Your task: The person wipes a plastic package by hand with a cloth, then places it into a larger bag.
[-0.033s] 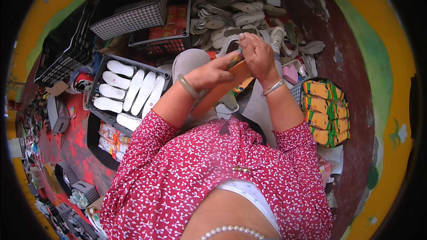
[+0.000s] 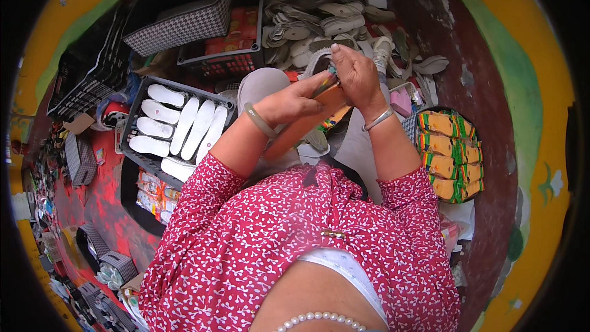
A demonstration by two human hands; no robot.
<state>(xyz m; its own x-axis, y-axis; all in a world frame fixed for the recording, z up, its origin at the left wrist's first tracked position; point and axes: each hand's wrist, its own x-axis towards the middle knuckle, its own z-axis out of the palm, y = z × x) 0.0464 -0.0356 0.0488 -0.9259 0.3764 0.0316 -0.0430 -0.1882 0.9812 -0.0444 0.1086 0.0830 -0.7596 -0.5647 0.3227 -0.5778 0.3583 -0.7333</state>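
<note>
A flat, long orange piece (image 2: 307, 124) with some green and yellow at its far end slants up in front of my body; its exact kind is not clear. My left hand (image 2: 295, 101) closes round its side, thumb toward the far end. At that end my right hand (image 2: 357, 80) is bent over, fingers pressed together against the tip, which it partly hides. Just beyond my hands lies a heap of greyish shoes and soles (image 2: 319, 24). Beneath the orange piece, an olive-and-white shoe (image 2: 316, 141) shows between my legs.
On the left, a dark crate (image 2: 138, 158) holds several white insoles (image 2: 184, 128). Orange-and-green packs (image 2: 437, 144) fill a basket on the right. Behind stand a houndstooth bin (image 2: 181, 29) and a black crate with red packets (image 2: 236, 31). A pink block (image 2: 401, 102) sits beside my right wrist.
</note>
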